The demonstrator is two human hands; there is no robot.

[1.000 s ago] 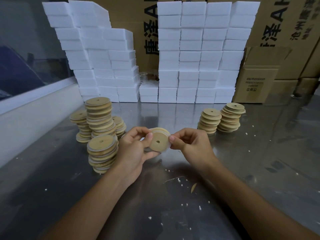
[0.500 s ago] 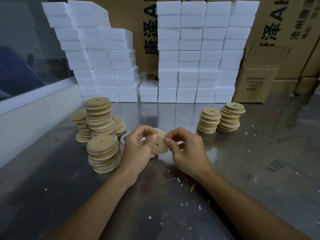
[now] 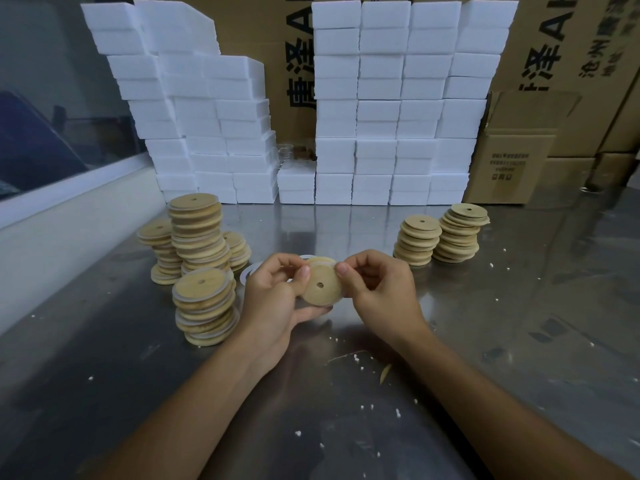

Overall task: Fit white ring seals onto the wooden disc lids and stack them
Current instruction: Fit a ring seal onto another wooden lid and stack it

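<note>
Both my hands hold one wooden disc lid (image 3: pixel 322 285) with a centre hole, above the metal table (image 3: pixel 485 323). My left hand (image 3: pixel 277 296) cups it from below and the left, thumb on its face. My right hand (image 3: pixel 377 289) pinches its right rim. A white ring seal edge shows at that rim. Loose white ring seals (image 3: pixel 250 271) lie on the table behind my left hand. Left of it stand several stacks of lids with seals (image 3: pixel 204 303). Two stacks of bare lids (image 3: pixel 441 239) stand at the right.
Walls of white foam blocks (image 3: pixel 381 109) line the back of the table, with cardboard boxes (image 3: pixel 512 161) behind and to the right. A white ledge (image 3: pixel 69 216) runs along the left. White crumbs and a wood sliver (image 3: pixel 384 372) lie near my forearms.
The lid has tilted so its face shows more toward me, and my hands have shifted slightly around its rim. The stacks have not moved.
</note>
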